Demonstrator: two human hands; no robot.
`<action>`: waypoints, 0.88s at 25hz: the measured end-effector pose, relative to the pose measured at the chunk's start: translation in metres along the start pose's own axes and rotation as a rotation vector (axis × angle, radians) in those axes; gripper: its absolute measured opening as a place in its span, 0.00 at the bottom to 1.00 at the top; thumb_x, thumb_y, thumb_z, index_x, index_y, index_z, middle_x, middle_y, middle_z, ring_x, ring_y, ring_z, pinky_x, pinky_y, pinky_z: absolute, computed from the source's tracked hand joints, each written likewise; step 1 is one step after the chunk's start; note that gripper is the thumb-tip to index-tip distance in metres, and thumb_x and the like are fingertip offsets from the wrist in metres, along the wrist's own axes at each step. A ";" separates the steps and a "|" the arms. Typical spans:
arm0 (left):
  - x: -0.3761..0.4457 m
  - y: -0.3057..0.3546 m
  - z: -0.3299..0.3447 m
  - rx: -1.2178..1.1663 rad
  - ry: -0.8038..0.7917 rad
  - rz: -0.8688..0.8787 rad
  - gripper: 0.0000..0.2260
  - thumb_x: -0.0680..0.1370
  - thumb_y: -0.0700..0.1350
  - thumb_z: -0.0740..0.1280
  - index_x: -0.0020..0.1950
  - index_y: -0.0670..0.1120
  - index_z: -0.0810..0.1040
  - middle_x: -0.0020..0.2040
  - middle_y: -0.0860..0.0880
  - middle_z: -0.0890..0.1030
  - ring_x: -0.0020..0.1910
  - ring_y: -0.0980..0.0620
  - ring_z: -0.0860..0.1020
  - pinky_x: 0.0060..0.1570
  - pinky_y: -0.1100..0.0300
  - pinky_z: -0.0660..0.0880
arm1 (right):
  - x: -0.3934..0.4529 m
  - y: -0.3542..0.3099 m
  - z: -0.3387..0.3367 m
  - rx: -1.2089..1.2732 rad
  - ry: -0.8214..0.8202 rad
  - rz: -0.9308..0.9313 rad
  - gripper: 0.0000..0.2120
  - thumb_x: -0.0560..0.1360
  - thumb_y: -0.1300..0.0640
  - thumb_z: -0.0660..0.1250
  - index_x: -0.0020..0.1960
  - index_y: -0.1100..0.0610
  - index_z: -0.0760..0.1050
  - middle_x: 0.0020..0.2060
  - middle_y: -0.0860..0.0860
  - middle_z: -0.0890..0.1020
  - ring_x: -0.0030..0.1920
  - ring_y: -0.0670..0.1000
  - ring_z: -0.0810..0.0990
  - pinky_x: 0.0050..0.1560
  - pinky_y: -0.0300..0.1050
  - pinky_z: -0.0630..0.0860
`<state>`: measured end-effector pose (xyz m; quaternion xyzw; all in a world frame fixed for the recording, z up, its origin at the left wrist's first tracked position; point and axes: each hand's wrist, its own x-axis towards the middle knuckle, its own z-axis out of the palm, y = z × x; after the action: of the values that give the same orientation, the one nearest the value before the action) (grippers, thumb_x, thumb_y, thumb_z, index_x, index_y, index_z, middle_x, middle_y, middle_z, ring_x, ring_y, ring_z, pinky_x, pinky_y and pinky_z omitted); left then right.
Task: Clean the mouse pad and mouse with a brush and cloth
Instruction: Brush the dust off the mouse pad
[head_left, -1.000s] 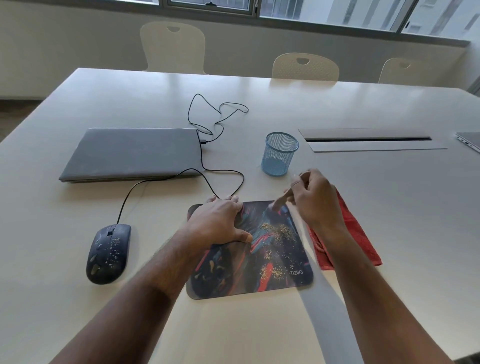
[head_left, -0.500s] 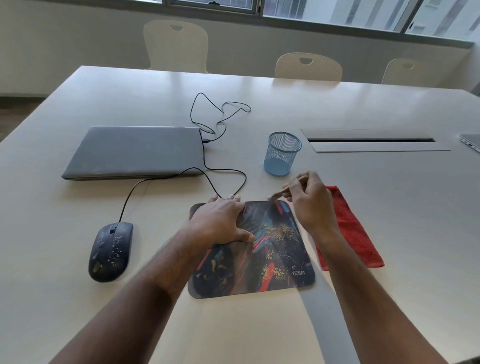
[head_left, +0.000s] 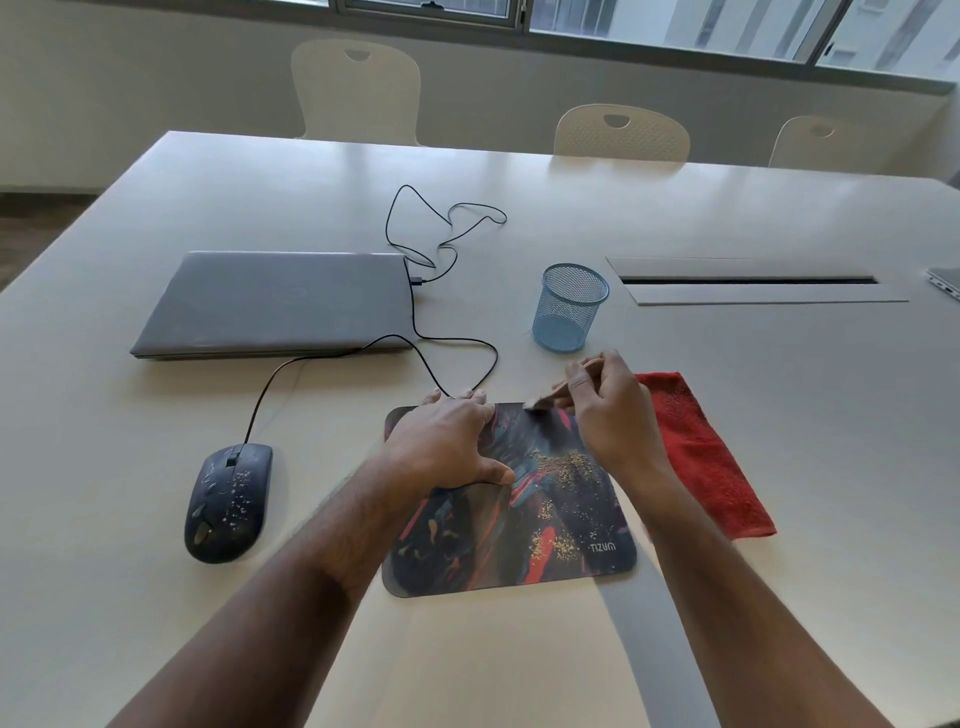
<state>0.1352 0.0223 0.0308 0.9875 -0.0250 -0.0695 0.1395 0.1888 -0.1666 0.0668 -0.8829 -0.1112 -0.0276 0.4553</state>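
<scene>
Nearest you on the table (head_left: 779, 467) lies the mouse pad (head_left: 550, 525), dark with red and blue streaks, and everything else can be placed from it. Gritty tan crumbs (head_left: 563, 462) are scattered over the pad's right half, some near its middle and some by the lettering at its near right corner. Your left hand (head_left: 447, 447) lies flat on the pad's far left part, fingers spread and reaching to its far edge, thumb pointing toward the crumbs. Your right hand (head_left: 610, 410) hovers over the pad's far right corner, fingers curled and pinching a small brush (head_left: 545, 402), whose pale bristles touch the pad close to its far edge. Just right of the pad lies the red cloth (head_left: 701, 452), folded flat. Left of the pad, well apart, sits the dark mouse (head_left: 228, 509), speckled with pale bits, its black cord (head_left: 447, 343) looping past the pad's far edge. Beyond the pad stands a blue mesh cup (head_left: 570, 306), upright. Farther left of that rests a closed grey laptop (head_left: 275, 301).
</scene>
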 end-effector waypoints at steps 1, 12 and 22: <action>0.000 0.000 0.000 0.000 0.003 -0.001 0.39 0.67 0.71 0.70 0.70 0.48 0.73 0.73 0.51 0.71 0.69 0.48 0.70 0.70 0.51 0.62 | -0.001 0.001 0.000 -0.032 -0.027 -0.004 0.11 0.84 0.50 0.63 0.49 0.57 0.73 0.42 0.54 0.87 0.44 0.57 0.87 0.52 0.60 0.83; -0.001 -0.001 0.001 -0.015 0.010 0.001 0.37 0.67 0.71 0.70 0.68 0.49 0.74 0.70 0.52 0.73 0.66 0.48 0.72 0.67 0.52 0.64 | 0.000 -0.001 0.003 -0.082 -0.079 -0.018 0.11 0.84 0.51 0.63 0.47 0.58 0.73 0.40 0.55 0.86 0.43 0.58 0.87 0.50 0.60 0.83; -0.001 0.000 0.001 -0.033 0.003 -0.003 0.38 0.67 0.70 0.70 0.70 0.49 0.73 0.73 0.52 0.71 0.69 0.48 0.71 0.70 0.50 0.63 | -0.003 -0.005 0.009 -0.094 -0.058 -0.037 0.11 0.84 0.51 0.63 0.47 0.57 0.71 0.38 0.53 0.84 0.41 0.56 0.85 0.42 0.52 0.80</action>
<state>0.1339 0.0225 0.0301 0.9852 -0.0220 -0.0685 0.1557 0.1844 -0.1570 0.0653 -0.9017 -0.1392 -0.0158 0.4091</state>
